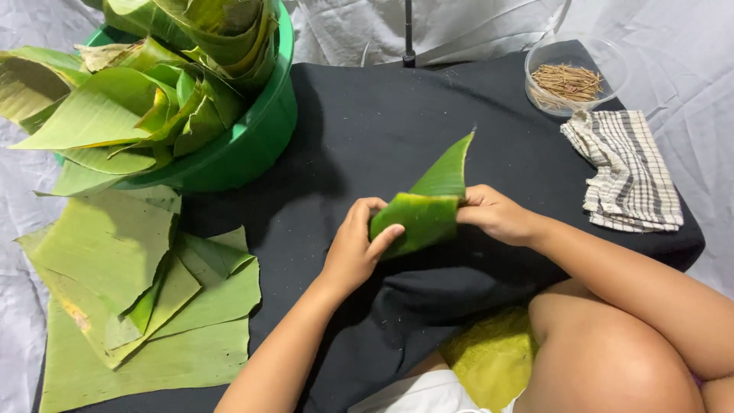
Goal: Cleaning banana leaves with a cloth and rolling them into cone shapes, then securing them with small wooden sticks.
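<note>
Folded banana leaf (423, 216) — we grip it over the black tabletop (367, 130), left hand (354, 251) and right hand (495, 214), fingers closed on each end.

L hand (356, 248) & R hand (497, 214) pinching folded banana leaf (424, 214) over black cloth (382, 122), green basin (252, 145) w/ leaves top left, flat leaf pile (130, 298) left, bowl of sticks (569, 76), checked towel (631, 172) right

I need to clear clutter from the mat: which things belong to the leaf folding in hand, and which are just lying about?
In use:
- folded leaf, held by left hand and right hand
- flat leaves, probably stock
- leaves in green tub
- bowl of sticks, possibly pins

Lying about:
- checked cloth
</note>
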